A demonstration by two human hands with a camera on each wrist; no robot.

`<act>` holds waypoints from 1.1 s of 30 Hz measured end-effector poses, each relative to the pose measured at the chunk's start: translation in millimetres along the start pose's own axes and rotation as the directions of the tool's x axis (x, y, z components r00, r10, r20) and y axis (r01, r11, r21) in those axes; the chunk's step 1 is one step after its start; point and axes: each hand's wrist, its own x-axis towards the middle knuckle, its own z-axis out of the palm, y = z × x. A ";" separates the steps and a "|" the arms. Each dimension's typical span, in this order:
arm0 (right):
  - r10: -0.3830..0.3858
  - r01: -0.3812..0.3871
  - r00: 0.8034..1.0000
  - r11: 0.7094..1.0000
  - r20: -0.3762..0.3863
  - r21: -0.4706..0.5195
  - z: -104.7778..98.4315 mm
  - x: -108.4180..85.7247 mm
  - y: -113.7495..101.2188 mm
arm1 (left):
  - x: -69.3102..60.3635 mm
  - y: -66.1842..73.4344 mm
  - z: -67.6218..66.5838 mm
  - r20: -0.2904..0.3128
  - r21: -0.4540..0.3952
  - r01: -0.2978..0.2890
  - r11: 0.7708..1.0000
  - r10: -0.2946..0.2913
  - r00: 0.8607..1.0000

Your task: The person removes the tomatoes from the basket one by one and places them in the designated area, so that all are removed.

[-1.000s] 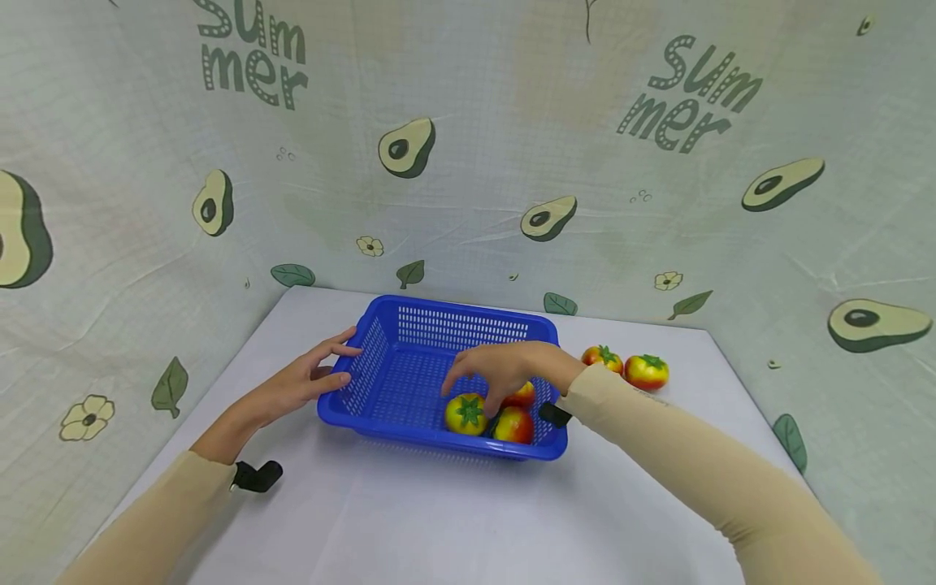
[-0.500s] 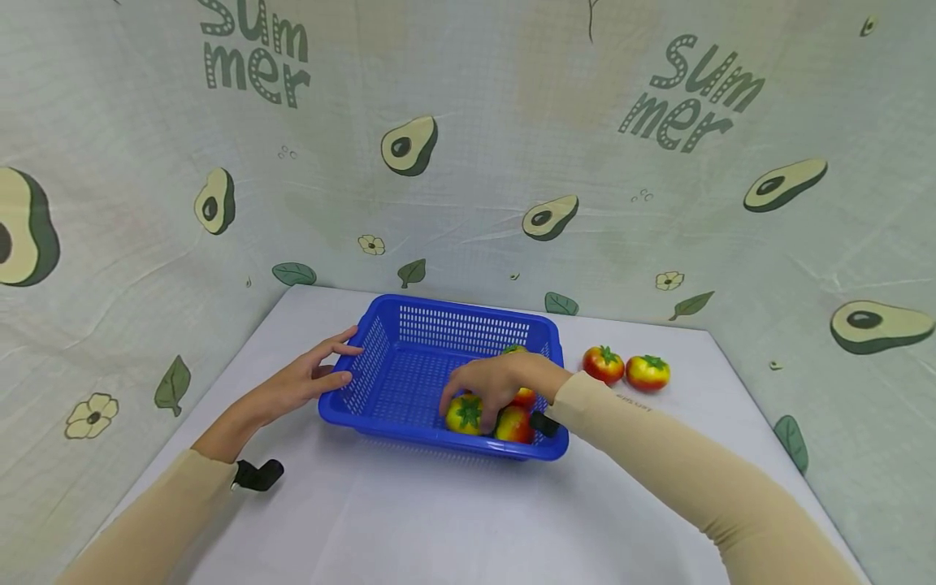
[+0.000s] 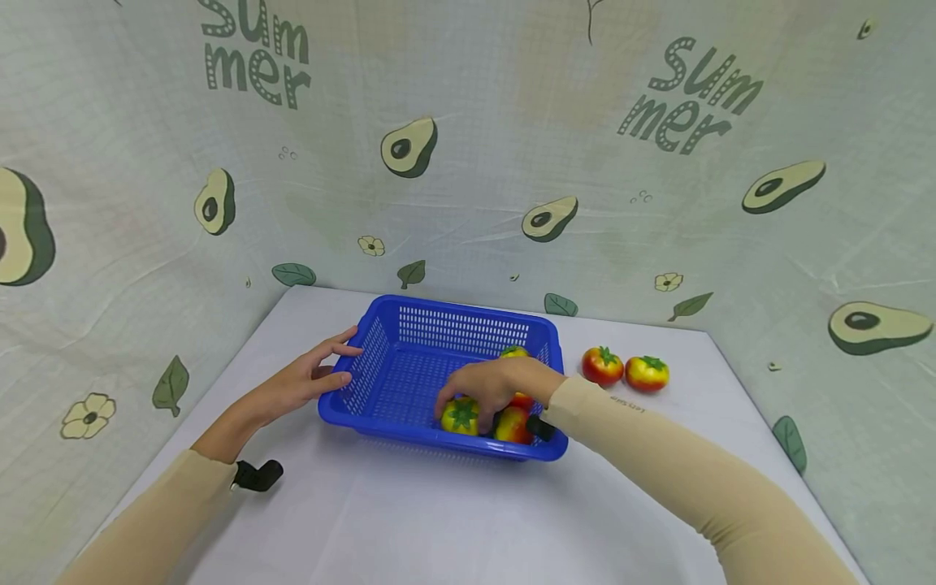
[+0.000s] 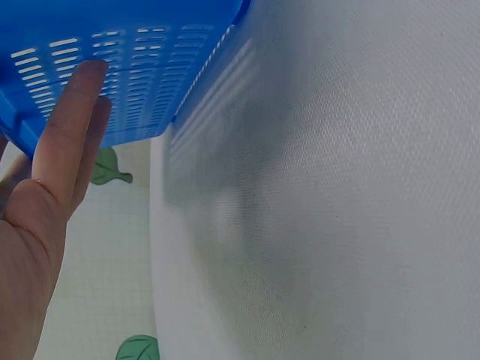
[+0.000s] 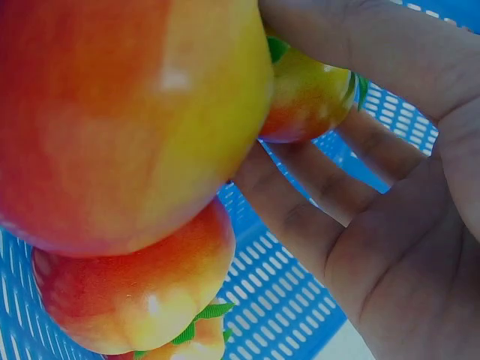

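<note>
Head view: right fingers (image 3: 445,396), lower than before, round leftmost tomato (image 3: 461,416); left fingers (image 3: 338,350) straight against blue basket (image 3: 409,435).

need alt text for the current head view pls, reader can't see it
A right hand grips a yellow tomato-like fruit among others in a blue basket, while the left hand touches the basket's left end. Two red-and-yellow fruits sit to its right on a white table, before an avocado-print cloth.

The head view faces forward and down across the worktop (image 3: 409,520); wrist views (both close) share opposite ends of the basket (image 3: 402,378).
</note>
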 end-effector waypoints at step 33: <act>0.002 0.036 0.960 0.991 -0.280 0.129 -43.1 -93.5 43.7 | 1.4 0.8 -0.5 0.001 0.017 0.010 1.000 -0.010 1.000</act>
